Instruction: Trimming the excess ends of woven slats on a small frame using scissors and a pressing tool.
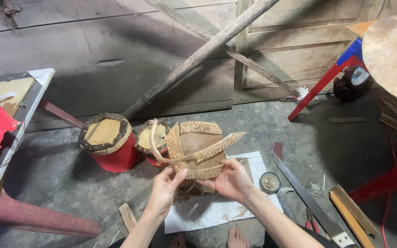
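Two hands meet at centre: my left hand (164,189) pinches the lower edge of a perforated hide piece (194,149), my right hand (229,180) grips its other side. I see it raised above the white sheet (207,213), red drums (110,142) behind-left, saw (309,197) right.

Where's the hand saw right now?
In the head view, the hand saw lies on the floor at lower right, beside the white sheet and right hand.

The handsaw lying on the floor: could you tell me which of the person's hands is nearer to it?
Right. The right hand holds the perforated hide piece just beside the handsaw; the left hand grips it farther away.
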